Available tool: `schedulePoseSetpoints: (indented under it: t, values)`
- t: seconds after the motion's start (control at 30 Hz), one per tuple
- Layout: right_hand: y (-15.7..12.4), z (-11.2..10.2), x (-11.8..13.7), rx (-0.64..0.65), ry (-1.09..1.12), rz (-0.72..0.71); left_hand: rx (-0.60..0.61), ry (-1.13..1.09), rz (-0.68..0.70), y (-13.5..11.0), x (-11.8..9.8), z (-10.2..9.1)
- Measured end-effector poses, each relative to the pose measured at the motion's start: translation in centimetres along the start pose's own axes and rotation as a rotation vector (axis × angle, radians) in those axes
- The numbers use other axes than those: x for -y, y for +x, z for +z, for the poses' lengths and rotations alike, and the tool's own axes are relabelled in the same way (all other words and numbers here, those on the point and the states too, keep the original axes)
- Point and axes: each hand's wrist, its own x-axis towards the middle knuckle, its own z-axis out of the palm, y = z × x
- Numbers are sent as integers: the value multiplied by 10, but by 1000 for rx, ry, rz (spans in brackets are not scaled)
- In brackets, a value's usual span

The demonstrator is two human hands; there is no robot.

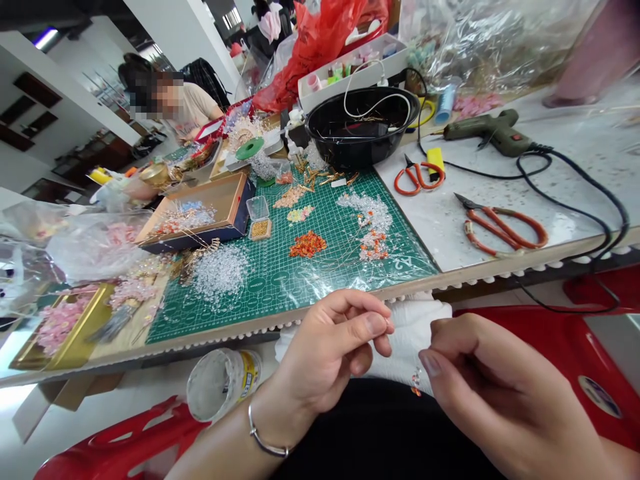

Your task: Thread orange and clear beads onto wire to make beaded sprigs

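Observation:
My left hand [335,353] is closed in a pinch at chest height, thumb against forefinger, with something too small to name at the tips. Facing it, my right hand [500,387] is also pinched, and what its fingers hold is hidden. A small cluster of clear and orange beads [416,381] shows just below the right thumb; any wire or thread carrying it is too fine to see. On the green cutting mat [270,293] beyond my hands lie orange beads [307,245], clear beads [220,273] and finished-looking orange-and-clear bead sprigs [374,245].
Pliers [500,227], red-handled scissors [419,177], a yellow lighter [435,163] and a corded glue gun [493,133] lie at the right. Behind the mat stands a black bowl [360,147]. An open box [200,213] stands left. Another person [195,107] sits farther back.

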Motion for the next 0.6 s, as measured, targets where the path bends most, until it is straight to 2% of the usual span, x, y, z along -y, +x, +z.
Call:
schedulePoseSetpoints:
  t: [0.2,0.3,0.4,0.47,0.53,0.6]
  values:
    - [3,3,-2,12,22,25,24,105,26,-3,2,0]
    - [3,8,-8,121,110,134,11,404,120,-7,-1,-2]
    - [3,11,-14,235,187,273,0,848,339,-11,-8,-4]
    - [2,10,-19,293,206,360,77,1045,430,-10,-18,-6]
    - [3,9,-22,319,218,409,207,1159,437,-2,-33,-8]
    - [4,7,-23,294,232,414,223,1243,461,18,-53,-13]
